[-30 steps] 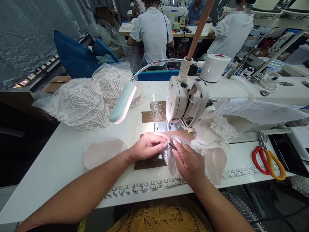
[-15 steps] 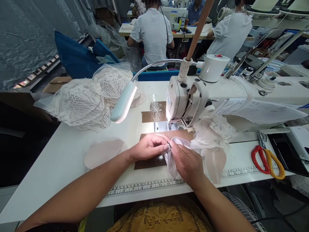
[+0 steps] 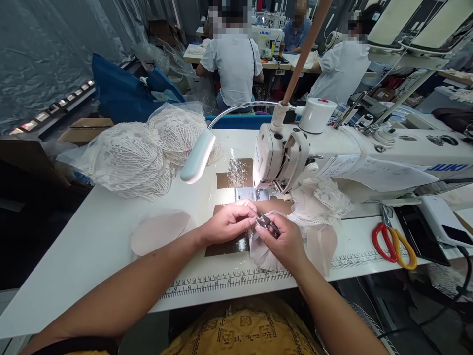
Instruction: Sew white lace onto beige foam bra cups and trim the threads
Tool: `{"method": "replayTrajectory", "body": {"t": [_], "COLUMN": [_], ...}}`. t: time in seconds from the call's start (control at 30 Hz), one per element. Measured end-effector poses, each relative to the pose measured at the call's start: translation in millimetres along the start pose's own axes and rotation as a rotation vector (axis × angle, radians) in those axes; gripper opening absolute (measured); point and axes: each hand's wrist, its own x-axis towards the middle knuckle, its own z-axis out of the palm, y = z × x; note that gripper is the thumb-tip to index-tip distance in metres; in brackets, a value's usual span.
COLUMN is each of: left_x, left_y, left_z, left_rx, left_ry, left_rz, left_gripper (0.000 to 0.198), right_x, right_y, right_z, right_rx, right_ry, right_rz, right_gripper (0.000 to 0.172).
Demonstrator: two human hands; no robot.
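Note:
My right hand (image 3: 283, 241) is closed around small dark thread snips (image 3: 272, 228), their blades pointing left at my left fingertips. My left hand (image 3: 231, 224) is pinched shut at the upper edge of a pale sheer fabric piece (image 3: 260, 254), which hangs in folds below both hands. Exactly how much cloth the left fingers grip is hidden. Just beyond the hands stands the sewing machine (image 3: 271, 153), its needle area lit. Lace-trimmed pieces (image 3: 318, 202) lie bunched to the right of the needle, with a pale cup-shaped piece (image 3: 323, 246) in front of them.
A heap of white lace pieces (image 3: 125, 158) sits at the table's left, behind a flat pale oval piece (image 3: 158, 231). A lamp (image 3: 199, 155) on a bent neck overhangs the middle. Red-and-yellow scissors (image 3: 393, 244) lie right. A ruler strip (image 3: 221, 283) borders the front edge. Co-workers sit beyond.
The snips now show open-bladed in my right hand, where only a small metal tip showed before. The fabric below hangs more spread out. The view has shifted slightly.

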Motion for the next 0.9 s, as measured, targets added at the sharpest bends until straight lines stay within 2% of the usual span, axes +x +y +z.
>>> {"method": "replayTrajectory", "body": {"t": [0.1,0.27,0.33,0.47,0.6,0.77,0.9], "left_x": [-0.3,-0.7,-0.9,-2.0,-2.7,-0.1,0.9], "left_y": [0.6,2.8,3.9,6.5,9.4,9.4,10.3], "left_z": [0.8,3.9,5.3,5.9,3.8,-2.4,-14.5], "left_rx": [0.029,0.144,0.19,0.249,0.289,0.255,0.25], "left_ry": [-0.011,0.019,0.031,0.003,-0.038,-0.115,-0.141], "left_rz": [0.024,0.063,0.089,0.122,0.107,0.051,-0.108], "left_gripper": [0.029,0.026,0.024,0.02,0.019,0.021,0.026], "right_x": [-2.2,-5.8,-6.6,-7.3,-7.7,-6.7,-6.6], "right_y": [0.6,6.9,10.2,14.9,16.0,11.9,3.4], "right_z": [2.3,11.2,13.8,14.7,14.3,15.3,3.1], "right_rx": [-0.035,-0.289,-0.347,-0.415,-0.467,-0.46,-0.33], "right_ry": [-0.007,0.202,0.241,0.28,0.257,0.161,0.047], "right_rz": [-0.032,-0.22,-0.286,-0.326,-0.294,-0.202,-0.073], "right_gripper": [0.01,0.016,0.012,0.01,0.01,0.008,0.009]}}
